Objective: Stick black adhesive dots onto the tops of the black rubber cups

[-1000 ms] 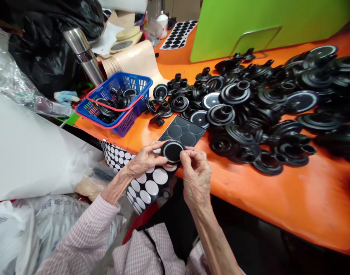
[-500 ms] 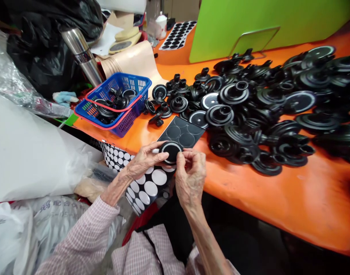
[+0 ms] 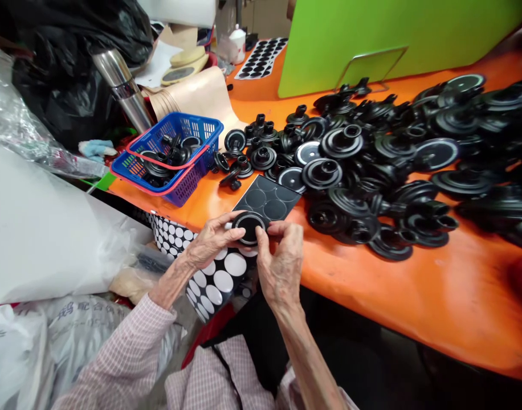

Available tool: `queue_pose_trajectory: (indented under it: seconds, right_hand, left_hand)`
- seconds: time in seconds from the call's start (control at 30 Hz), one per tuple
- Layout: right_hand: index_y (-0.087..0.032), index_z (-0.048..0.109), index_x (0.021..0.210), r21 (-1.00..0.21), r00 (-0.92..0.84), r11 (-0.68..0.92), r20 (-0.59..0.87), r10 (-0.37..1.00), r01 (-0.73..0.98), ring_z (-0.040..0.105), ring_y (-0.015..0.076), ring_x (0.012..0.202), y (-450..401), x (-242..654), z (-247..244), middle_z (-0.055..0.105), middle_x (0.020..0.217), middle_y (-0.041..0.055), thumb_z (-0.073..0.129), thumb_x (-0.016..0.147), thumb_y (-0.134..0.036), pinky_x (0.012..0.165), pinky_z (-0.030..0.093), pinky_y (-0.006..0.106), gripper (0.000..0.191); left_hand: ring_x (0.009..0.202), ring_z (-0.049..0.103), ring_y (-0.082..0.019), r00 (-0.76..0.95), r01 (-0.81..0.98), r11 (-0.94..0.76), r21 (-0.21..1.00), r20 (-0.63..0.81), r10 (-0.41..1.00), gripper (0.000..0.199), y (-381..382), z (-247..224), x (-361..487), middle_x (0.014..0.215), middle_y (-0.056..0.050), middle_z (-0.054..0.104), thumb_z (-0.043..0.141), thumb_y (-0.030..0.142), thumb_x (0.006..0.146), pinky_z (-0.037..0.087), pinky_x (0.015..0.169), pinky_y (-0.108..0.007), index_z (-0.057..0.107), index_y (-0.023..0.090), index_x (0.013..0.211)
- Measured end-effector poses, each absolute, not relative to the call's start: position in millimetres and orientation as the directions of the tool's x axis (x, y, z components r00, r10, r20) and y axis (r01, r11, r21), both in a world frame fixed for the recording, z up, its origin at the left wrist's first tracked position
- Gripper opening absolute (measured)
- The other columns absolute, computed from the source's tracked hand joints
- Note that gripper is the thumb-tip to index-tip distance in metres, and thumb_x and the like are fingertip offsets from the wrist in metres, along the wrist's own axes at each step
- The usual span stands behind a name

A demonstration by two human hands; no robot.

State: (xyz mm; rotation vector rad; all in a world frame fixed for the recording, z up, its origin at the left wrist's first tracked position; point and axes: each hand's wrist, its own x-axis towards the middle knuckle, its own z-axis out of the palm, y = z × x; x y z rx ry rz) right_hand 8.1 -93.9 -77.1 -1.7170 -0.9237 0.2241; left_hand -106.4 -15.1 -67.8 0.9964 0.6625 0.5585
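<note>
Everywhere, black flanged fittings (image 3: pixel 322 173) crowd the orange tabletop (image 3: pixel 372 285).

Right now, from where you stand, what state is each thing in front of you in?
Left hand: gripping the black round part's edge.
Right hand: fingertips pressed against that part.
Black round part: held up, dark disc facing up.
Black sheet of circles: lying flat on the orange table.
Blue plastic basket: on the table, holding black parts.
Green board: standing upright.
Steel flask: tilted.
</note>
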Motion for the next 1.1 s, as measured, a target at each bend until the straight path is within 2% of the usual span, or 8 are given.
queue_pose_trajectory:
  seconds: [0.2, 0.47, 0.57, 0.63, 0.73, 0.8, 0.9, 1.1]
  right_hand:
    - [-0.022, 0.056, 0.092, -0.969, 0.640, -0.164, -0.008, 0.768, 0.186, 0.062, 0.0240, 0.087, -98, 14, -79, 0.064, 0.091, 0.0072, 0.039, 0.091, -0.051, 0.079, 0.051, 0.044, 0.033]
    - [-0.030, 0.055, 0.103, -0.789, 0.503, 0.112, 0.486, 0.714, 0.604, 0.062, 0.0330, 0.095, -86, 5, -122, 0.059, 0.105, 0.0121, 0.045, 0.089, -0.040, 0.076, 0.054, 0.053, 0.020]
    - [-0.026, 0.053, 0.109, -0.746, 0.446, 0.116, 0.507, 0.737, 0.656, 0.059, 0.0309, 0.103, -92, 1, -118, 0.055, 0.111, 0.0127, 0.043, 0.092, -0.031, 0.082, 0.055, 0.052, 0.021]
    - [-0.022, 0.052, 0.111, -0.722, 0.406, 0.121, 0.510, 0.758, 0.681, 0.057, 0.0282, 0.107, -95, 0, -114, 0.054, 0.113, 0.0132, 0.040, 0.093, -0.025, 0.087, 0.055, 0.052, 0.022]
    - [-0.018, 0.052, 0.111, -0.707, 0.402, 0.110, 0.515, 0.757, 0.698, 0.056, 0.0249, 0.108, -98, 1, -111, 0.055, 0.114, 0.0134, 0.039, 0.093, -0.018, 0.089, 0.055, 0.049, 0.023]
    - [-0.018, 0.054, 0.109, -0.717, 0.418, 0.106, 0.512, 0.750, 0.689, 0.057, 0.0238, 0.108, -98, 3, -110, 0.056, 0.112, 0.0128, 0.040, 0.092, -0.017, 0.088, 0.055, 0.046, 0.022]
    - [-0.019, 0.057, 0.106, -0.759, 0.444, 0.102, 0.478, 0.758, 0.643, 0.059, 0.0227, 0.105, -96, 6, -108, 0.058, 0.110, 0.0116, 0.042, 0.091, -0.018, 0.087, 0.056, 0.044, 0.021]
    - [-0.020, 0.059, 0.112, -0.790, 0.454, 0.098, 0.443, 0.773, 0.605, 0.057, 0.0243, 0.106, -82, 2, -95, 0.059, 0.112, 0.0120, 0.050, 0.092, -0.031, 0.089, 0.053, 0.046, 0.025]
  left_hand:
    - [0.092, 0.068, -0.023, 0.628, -0.166, 0.426, 0.889, -0.238, 0.741, 0.047, -21, -57, -106, 0.114, -0.011, 0.068, 0.074, 0.029, 0.075, 0.060, 0.068, -0.030, 0.064, 0.017, 0.120]
    - [0.081, 0.067, -0.021, 0.299, 0.023, -0.065, 0.998, 0.055, 0.953, 0.062, 39, 45, -131, 0.118, -0.014, 0.063, 0.074, 0.037, 0.073, 0.059, 0.071, -0.038, 0.056, 0.012, 0.127]
    - [0.079, 0.064, -0.018, 0.134, 0.374, -0.308, 0.875, 0.278, 0.951, 0.058, 50, 70, -140, 0.116, -0.012, 0.060, 0.074, 0.038, 0.073, 0.055, 0.077, -0.037, 0.059, 0.015, 0.125]
    - [0.081, 0.062, -0.018, 0.167, 0.532, -0.397, 0.748, 0.367, 0.915, 0.046, 42, 59, -138, 0.113, -0.010, 0.059, 0.068, 0.042, 0.077, 0.052, 0.081, -0.037, 0.064, 0.017, 0.116]
    - [0.081, 0.061, -0.020, 0.379, 0.602, -0.311, 0.735, 0.080, 0.922, 0.040, 17, 13, -126, 0.093, -0.008, 0.064, 0.065, 0.043, 0.077, 0.049, 0.082, -0.039, 0.067, 0.015, 0.105]
    - [0.081, 0.060, -0.020, 0.372, 0.627, -0.173, 0.759, -0.097, 0.923, 0.042, 7, -17, -117, 0.089, -0.007, 0.064, 0.072, 0.038, 0.070, 0.048, 0.082, -0.038, 0.065, 0.015, 0.104]
    - [0.062, 0.051, -0.013, 0.362, 0.543, 0.084, 0.835, -0.323, 0.875, 0.032, 10, -39, -108, 0.073, 0.000, 0.058, 0.070, 0.025, 0.067, 0.044, 0.063, -0.028, 0.063, 0.014, 0.096]
    - [0.057, 0.046, -0.006, 0.536, 0.305, 0.317, 0.898, -0.437, 0.722, 0.020, 18, -31, -118, 0.068, 0.000, 0.057, 0.069, 0.025, 0.069, 0.036, 0.055, -0.019, 0.065, 0.011, 0.082]
